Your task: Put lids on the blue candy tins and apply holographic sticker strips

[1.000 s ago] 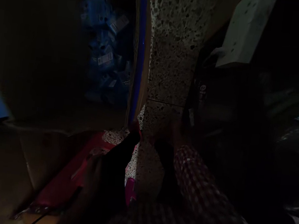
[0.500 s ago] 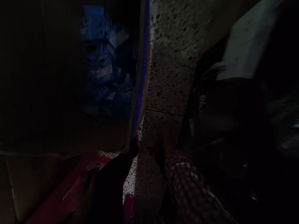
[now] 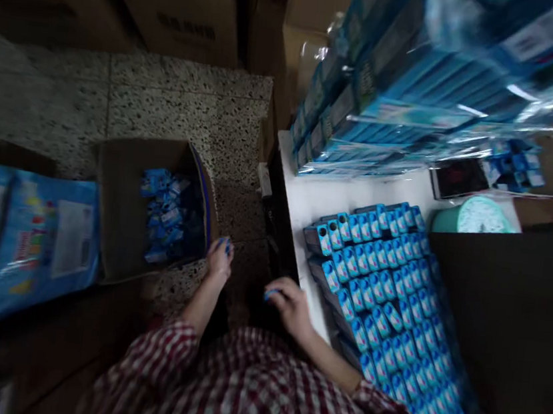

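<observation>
Above terrazzo floor (image 3: 181, 115), beside white table (image 3: 317, 205): left hand (image 3: 219, 264), right hand (image 3: 291, 309) pinching blue packets (image 3: 270, 293).

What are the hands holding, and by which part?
The right hand pinches a small blue packet by one end at its fingertips; the left hand shows blue at its fingertips, too small to tell.

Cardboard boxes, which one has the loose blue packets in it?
The open box on the speckled floor, just beyond the left hand. It holds loose blue packets, while the other cartons past it show none.
</observation>
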Demonstrator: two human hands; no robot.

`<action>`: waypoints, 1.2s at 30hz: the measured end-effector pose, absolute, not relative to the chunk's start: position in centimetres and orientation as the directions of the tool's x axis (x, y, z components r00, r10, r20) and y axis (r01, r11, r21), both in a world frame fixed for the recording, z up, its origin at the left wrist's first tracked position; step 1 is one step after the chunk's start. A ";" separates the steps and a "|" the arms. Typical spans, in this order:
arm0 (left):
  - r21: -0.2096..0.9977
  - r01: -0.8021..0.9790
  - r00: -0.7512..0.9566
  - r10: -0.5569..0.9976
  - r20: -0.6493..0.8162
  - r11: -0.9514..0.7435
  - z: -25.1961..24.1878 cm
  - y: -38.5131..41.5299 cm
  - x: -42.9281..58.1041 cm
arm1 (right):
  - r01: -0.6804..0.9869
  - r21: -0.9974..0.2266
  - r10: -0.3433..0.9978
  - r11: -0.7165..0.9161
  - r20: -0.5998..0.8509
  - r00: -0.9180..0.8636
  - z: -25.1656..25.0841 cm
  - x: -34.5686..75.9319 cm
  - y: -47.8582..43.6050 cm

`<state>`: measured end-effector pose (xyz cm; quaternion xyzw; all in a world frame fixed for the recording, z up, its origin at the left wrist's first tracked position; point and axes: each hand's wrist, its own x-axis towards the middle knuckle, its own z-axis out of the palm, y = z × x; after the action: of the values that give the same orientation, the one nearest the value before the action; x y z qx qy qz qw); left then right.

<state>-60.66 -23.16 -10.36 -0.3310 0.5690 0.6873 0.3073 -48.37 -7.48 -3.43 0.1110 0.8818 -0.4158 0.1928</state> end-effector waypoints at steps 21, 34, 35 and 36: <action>0.682 -0.695 -0.715 0.319 -0.622 -0.230 2.3 -11.6 -68.9 | 0.526 -0.058 0.404 0.848 -0.571 -0.714 -1.4 -64.5 3.6; 0.721 -0.573 -0.455 0.580 -0.676 0.390 -2.3 -9.8 -71.9 | 0.680 -0.463 0.542 0.568 -0.412 -0.733 -0.7 -60.8 3.2; 0.744 -0.525 -0.454 0.604 -0.656 0.414 -2.4 -9.4 -71.5 | 0.644 -0.584 0.547 0.495 -0.367 -0.753 -0.8 -60.3 2.9; 0.759 -0.489 -0.444 0.626 -0.641 0.430 -2.4 -9.0 -71.0 | 0.603 -0.685 0.552 0.408 -0.341 -0.761 -0.9 -59.9 2.6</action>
<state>-71.04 -9.00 -2.45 0.0515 0.6630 0.5314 0.5247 -59.93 2.60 -0.91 0.3443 0.8386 -0.4210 0.0307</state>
